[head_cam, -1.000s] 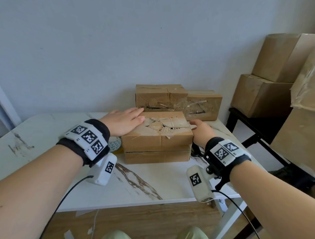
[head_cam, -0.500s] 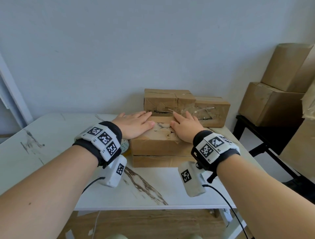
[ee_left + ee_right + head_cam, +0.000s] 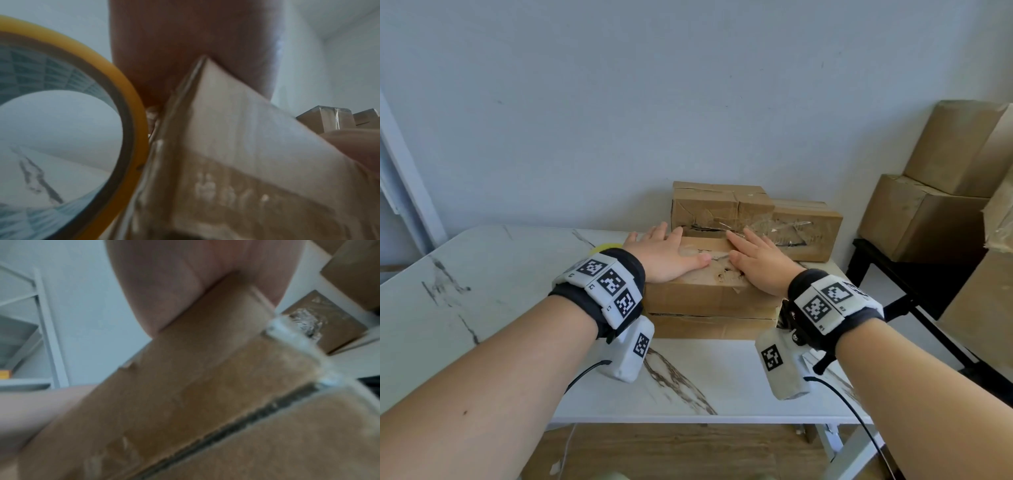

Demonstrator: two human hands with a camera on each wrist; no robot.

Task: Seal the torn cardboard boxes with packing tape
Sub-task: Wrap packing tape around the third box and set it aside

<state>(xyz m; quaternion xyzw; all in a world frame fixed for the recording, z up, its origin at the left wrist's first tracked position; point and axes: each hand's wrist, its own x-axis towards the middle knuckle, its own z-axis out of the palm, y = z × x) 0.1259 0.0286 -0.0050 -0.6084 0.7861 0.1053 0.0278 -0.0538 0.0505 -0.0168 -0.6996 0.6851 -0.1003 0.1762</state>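
A torn cardboard box [image 3: 709, 298] lies on the marble table [image 3: 482, 281], stacked on a flatter box [image 3: 715, 327]. Both my hands lie flat on its torn top. My left hand [image 3: 664, 255] presses the left part, fingers straight. My right hand [image 3: 760, 260] presses the right part, its thumb beside the tear [image 3: 726, 274]. A yellow roll of packing tape [image 3: 68, 129] stands just left of the box; in the head view only a sliver of the tape roll [image 3: 607, 246] shows behind my left wrist. The box's side [image 3: 185, 394] fills the blurred right wrist view.
Two more taped boxes [image 3: 722, 209] [image 3: 804, 229] stand behind, against the wall. Larger cartons [image 3: 924, 219] are stacked on a black stand [image 3: 893, 284] at the right. The table's front edge [image 3: 688, 419] runs below my wrists.
My right hand has moved from the box's right side onto its top, beside my left hand. Both hands have slid further back across the top.
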